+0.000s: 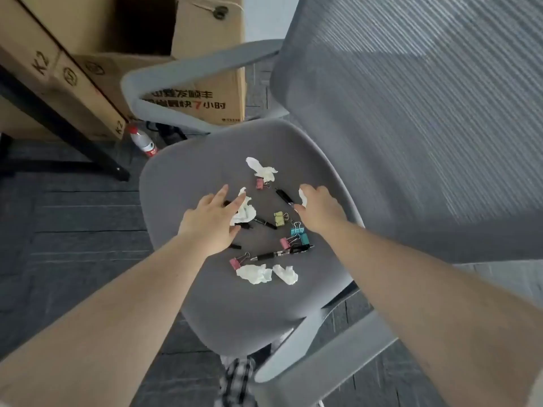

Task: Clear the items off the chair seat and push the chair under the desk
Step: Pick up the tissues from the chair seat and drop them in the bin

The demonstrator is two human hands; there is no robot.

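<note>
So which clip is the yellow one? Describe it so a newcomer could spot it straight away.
Start at the grey chair seat, littered with tissues, pens and binder clips. Look between the two hands, just left of the right hand. The yellow binder clip lies there, above the teal clip; it is the only pale yellow clip, the others being pink or teal.

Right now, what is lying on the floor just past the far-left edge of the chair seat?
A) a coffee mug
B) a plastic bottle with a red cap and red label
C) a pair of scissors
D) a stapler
B: a clear plastic bottle with a red cap and red label lies on the dark floor between the desk leg and the chair seat.
</note>
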